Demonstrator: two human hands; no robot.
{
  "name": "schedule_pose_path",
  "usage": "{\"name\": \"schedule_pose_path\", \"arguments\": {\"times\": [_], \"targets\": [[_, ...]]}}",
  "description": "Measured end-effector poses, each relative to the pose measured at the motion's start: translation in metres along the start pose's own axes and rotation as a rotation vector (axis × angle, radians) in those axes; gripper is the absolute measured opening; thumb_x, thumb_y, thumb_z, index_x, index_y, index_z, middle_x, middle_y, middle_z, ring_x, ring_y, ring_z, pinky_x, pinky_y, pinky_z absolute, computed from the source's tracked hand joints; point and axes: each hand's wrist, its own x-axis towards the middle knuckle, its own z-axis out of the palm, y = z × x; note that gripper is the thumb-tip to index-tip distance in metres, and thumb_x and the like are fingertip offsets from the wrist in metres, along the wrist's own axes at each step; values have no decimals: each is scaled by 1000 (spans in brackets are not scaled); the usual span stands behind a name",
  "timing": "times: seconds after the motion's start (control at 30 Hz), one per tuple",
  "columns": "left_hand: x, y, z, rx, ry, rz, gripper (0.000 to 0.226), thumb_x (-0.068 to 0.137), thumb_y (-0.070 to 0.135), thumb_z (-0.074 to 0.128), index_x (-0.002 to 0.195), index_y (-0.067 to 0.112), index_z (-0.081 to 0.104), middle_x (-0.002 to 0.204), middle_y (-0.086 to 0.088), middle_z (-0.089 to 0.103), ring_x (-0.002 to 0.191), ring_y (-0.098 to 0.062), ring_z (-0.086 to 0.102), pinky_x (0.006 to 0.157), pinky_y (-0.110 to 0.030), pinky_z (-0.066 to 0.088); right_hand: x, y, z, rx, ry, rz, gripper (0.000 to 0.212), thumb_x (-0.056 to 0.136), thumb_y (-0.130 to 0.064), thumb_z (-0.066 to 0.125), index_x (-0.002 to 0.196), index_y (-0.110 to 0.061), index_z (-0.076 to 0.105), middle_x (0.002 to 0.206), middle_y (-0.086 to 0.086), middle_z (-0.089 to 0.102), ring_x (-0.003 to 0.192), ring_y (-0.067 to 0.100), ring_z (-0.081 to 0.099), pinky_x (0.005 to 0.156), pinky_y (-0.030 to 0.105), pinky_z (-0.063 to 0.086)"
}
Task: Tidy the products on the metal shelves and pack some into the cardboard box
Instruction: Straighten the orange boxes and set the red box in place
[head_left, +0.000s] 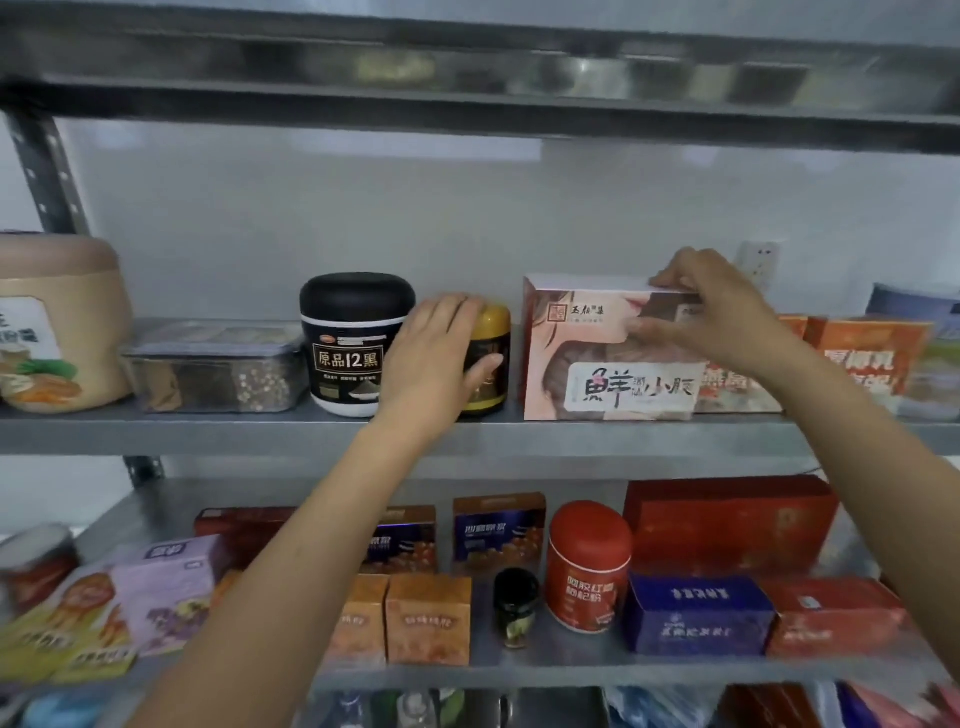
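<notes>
Fingers (670, 280) of the right hand (711, 306) pinch the top right corner of a pink box (597, 358), fingertips over its top edge and thumb pressed on its front face. From those fingers the box spreads down and to the left. It stands on the middle shelf (208, 431) with its long axis running left to right along the shelf front and its printed face toward the person.

The left hand (436, 353) is curled round a small jar (496, 322) with a yellow lid, its fingers (457, 306) draped over the lid and the thumb on the dark label. That jar sits just beside the box's left end; I cannot tell whether they touch.

The right hand is the nearer one to the box, but it holds one end only. A lift from there would probably let the far end sag, so a slide along the shelf looks safer unless the left hand lets go of the jar and takes the other end.

Left of the left fingers stand a black jar (353, 343) and a clear container (213, 369). Orange boxes (872, 353) sit right of the right fingers, partly behind the wrist. The cardboard box is not in view.
</notes>
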Motion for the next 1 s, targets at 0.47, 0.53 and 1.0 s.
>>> {"name": "schedule_pose_path", "arguments": {"times": [0.47,0.53,1.0], "targets": [[2,7,3,79,21,-35,54,94,39,58,139,13,45,140,-8,48,132,-26,40,111,-36,30,19,17,-19,60,-217,-45,68,71,-34,84,128,-25,49,122,1,46,111,16,42,86,28,35],[2,6,4,90,25,-19,53,94,38,58,138,11,46,138,-9,49,130,-28,41,112,-36,29,17,16,-20,128,-257,3,64,71,-31,84,124,-29,48,123,-1,44,110,17,45,81,27,37],[4,15,-12,-287,64,46,92,88,77,9,147,12,38,156,-10,33,147,-23,23,122,-41,9,-20,-13,-55,338,130,71,63,65,-23,86,121,-20,57,114,-4,59,98,13,58,72,15,46]]}}
